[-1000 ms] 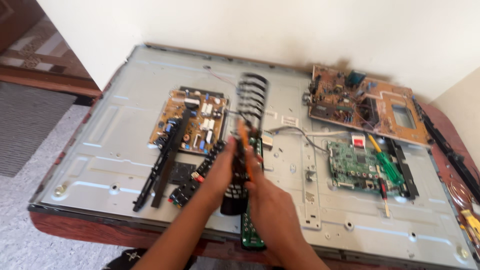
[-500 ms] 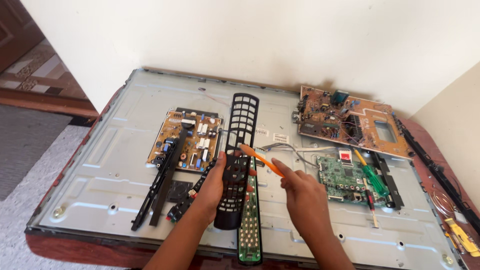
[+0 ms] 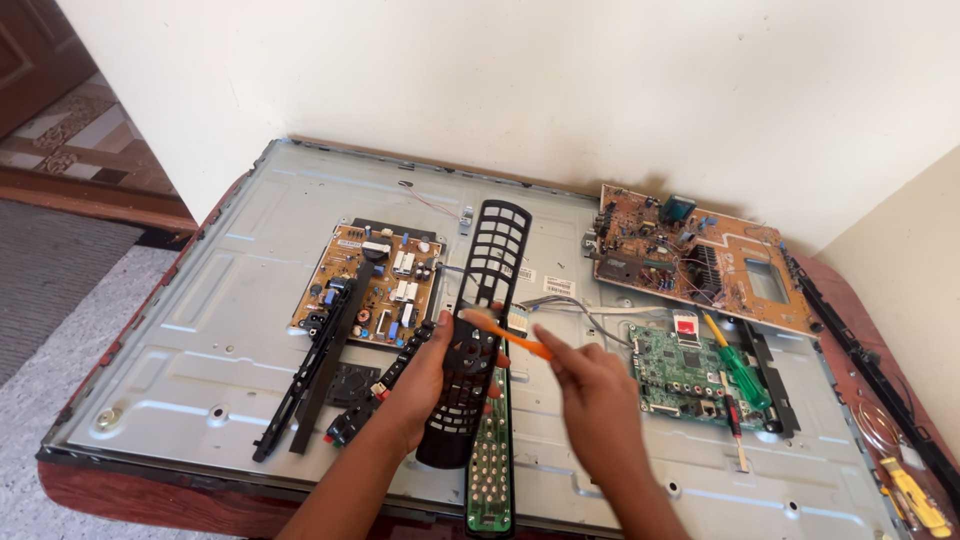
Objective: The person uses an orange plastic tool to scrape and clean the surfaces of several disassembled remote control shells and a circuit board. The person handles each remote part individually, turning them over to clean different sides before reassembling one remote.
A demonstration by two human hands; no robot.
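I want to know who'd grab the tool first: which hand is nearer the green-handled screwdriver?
Right. The right hand is just left of the green-handled screwdriver, beside the green circuit board it lies on. The left hand is farther left, gripping the black remote shell.

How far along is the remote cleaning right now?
Done: the remote is opened, its green circuit board lying on the metal panel. In hand: the left hand holds the black front cover while the right hand brushes it with an orange toothbrush. Left: reassembly.
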